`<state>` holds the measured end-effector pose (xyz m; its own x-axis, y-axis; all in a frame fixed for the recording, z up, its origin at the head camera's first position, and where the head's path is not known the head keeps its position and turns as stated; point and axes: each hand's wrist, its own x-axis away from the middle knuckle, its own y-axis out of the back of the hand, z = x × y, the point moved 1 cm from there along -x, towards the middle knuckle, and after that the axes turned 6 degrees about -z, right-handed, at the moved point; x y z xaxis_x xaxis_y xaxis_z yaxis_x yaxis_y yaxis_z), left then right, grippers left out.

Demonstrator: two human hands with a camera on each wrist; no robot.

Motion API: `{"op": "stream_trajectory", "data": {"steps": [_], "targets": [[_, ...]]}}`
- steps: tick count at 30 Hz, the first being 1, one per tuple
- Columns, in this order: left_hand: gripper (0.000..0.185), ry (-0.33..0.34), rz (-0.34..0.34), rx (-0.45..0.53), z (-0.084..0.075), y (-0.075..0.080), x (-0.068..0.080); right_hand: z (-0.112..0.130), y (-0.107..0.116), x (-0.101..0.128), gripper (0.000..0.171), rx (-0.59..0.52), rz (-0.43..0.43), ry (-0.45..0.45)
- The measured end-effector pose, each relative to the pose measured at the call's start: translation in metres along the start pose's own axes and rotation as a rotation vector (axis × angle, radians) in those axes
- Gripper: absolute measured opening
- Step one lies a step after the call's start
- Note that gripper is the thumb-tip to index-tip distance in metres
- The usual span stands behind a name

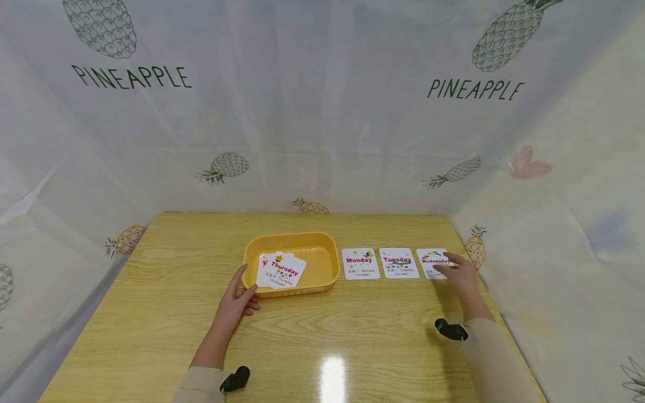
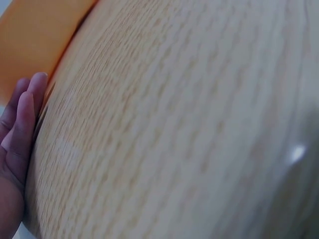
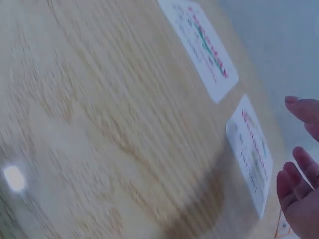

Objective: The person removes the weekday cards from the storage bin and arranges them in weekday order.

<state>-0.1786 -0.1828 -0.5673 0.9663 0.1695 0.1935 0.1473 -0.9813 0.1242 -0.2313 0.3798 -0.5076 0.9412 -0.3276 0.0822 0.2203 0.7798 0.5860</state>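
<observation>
Resting against the near left corner of the yellow tray (image 1: 330, 267), the left hand (image 1: 237, 302) is seen with straight, relaxed fingers holding nothing. Inside the tray the Thursday card (image 1: 283, 270) tops a small stack. Well right of the tray, the Wednesday card (image 1: 432, 262) is touched by the right hand (image 1: 461, 275), fingers extended.

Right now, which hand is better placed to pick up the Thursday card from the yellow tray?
Probably the left hand: it rests against the yellow tray beside the Thursday card, while the right hand is over at the Wednesday card.
</observation>
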Motion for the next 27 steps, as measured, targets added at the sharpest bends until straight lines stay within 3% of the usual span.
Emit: {"op": "stream_trajectory", "data": {"steps": [4,8,11,14,19,27], "targets": [[0.068,-0.009,0.007,-0.004,-0.001,0.000,0.001,0.017,-0.012,0.008,0.059,-0.024,0.040,0.037],[0.067,-0.004,0.009,-0.007,-0.004,0.000,0.003,0.035,-0.028,0.012,0.058,-0.055,0.134,0.076],[0.067,0.011,0.024,-0.007,-0.017,0.000,0.010,0.048,-0.040,0.016,0.058,-0.099,0.194,0.109],[0.069,0.022,0.033,0.002,-0.019,0.001,0.010,0.062,-0.053,0.021,0.057,-0.123,0.210,0.146],[0.068,0.009,0.008,0.001,-0.004,0.000,0.002,0.080,-0.072,0.032,0.053,-0.173,0.235,0.194],[0.068,-0.013,0.000,0.004,0.000,0.001,0.001,0.110,-0.100,0.051,0.052,-0.271,0.296,0.215]]}}
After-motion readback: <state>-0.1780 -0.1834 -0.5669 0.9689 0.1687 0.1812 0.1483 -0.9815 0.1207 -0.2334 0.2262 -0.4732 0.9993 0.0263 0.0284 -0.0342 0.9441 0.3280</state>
